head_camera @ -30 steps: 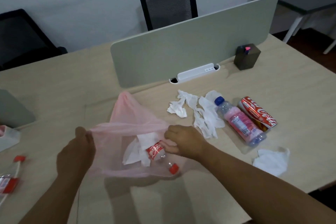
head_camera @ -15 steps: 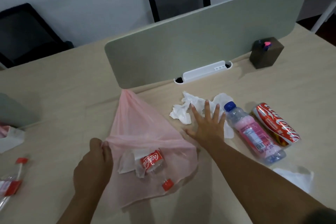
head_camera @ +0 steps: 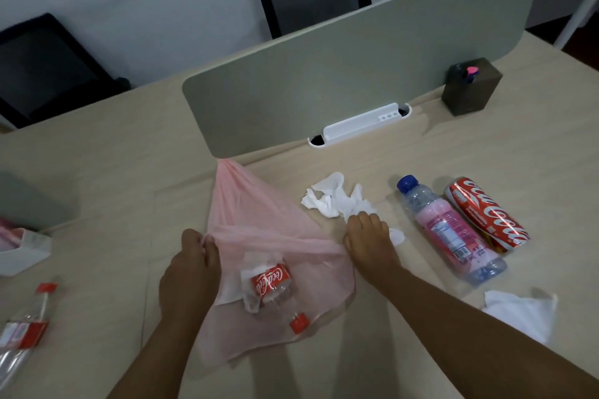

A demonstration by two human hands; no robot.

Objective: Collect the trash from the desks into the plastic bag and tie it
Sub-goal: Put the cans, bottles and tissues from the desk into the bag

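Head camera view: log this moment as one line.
left hand: holds pink bag rim | right hand: grips crumpled tissues beside bag | in bag: cola bottle | on desk: pink bottle, cola can

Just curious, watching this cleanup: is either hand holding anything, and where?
The left hand pinches the pink bag by its mouth's edge; the right hand grips the crumpled tissues at their near end.

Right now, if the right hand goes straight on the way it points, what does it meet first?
The crumpled tissue, which the right hand seems to grip at its near end; beyond it, probably the divider panel.
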